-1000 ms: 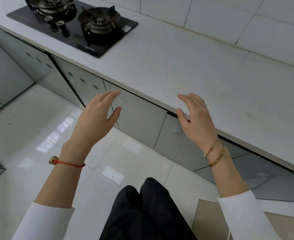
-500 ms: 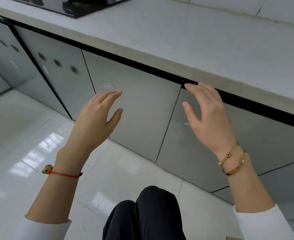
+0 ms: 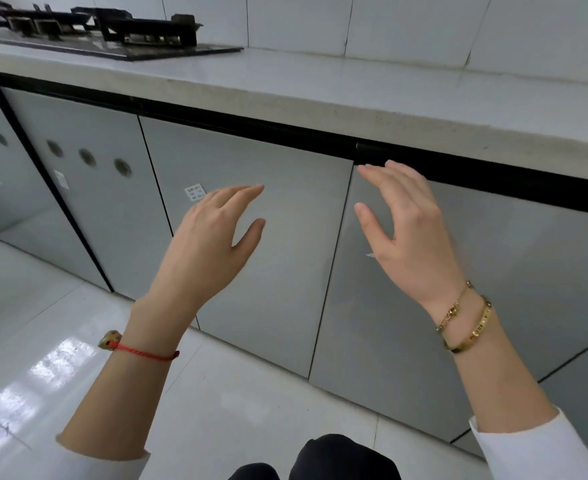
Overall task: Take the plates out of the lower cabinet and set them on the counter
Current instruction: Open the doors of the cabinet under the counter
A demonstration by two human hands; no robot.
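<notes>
Two grey lower cabinet doors stand closed under the white counter [image 3: 372, 91]: the left door [image 3: 268, 271] and the right door [image 3: 528, 271]. No plates are in view. My left hand [image 3: 209, 244] hovers in front of the left door, fingers straight, holding nothing. My right hand [image 3: 410, 230] is raised before the right door, its fingertips close to the black strip [image 3: 493, 178] along the door tops, near the seam between the doors. Whether the fingers touch the door I cannot tell.
A black gas hob [image 3: 112, 32] sits on the counter at the far left. More grey doors with round holes [image 3: 88, 157] run to the left. Glossy white floor tiles [image 3: 60, 341] lie below, and my dark-trousered knees [image 3: 337, 459] show at the bottom edge.
My view has dropped from above the counter to door height. Both hands have moved closer to the cabinet doors, the right one rising toward the black strip.
</notes>
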